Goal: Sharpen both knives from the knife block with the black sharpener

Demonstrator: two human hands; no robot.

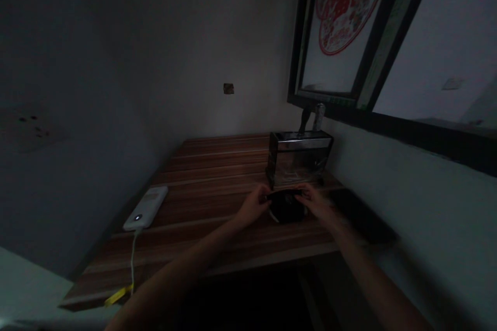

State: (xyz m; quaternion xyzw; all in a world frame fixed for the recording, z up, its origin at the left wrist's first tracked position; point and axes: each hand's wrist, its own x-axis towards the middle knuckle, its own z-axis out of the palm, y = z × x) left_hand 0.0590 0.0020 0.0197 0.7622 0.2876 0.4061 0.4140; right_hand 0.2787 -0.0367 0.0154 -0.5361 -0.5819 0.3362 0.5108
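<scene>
Both of my hands are pinched on opposite edges of a black, soft-looking item (287, 207) low over the wooden table; the dim light hides its exact kind. My left hand (255, 204) grips its left edge with fingers closed. On the opposite edge my right hand (312, 199) is closed in the same way. Pale material shows under the lower left of the black item. Just behind it stands a shiny metal box (301, 160) with dark ends. A black handle (304, 120) and a pale, clear-looking handle (319, 116) rise from its top.
On the left of the wooden table (217, 170) lies a white power bank (149, 206) with a white cable (132, 258) and a yellow tag (118, 295). A dark flat panel (363, 217) lies at right. A black frame (388, 119) with red decoration borders the right wall.
</scene>
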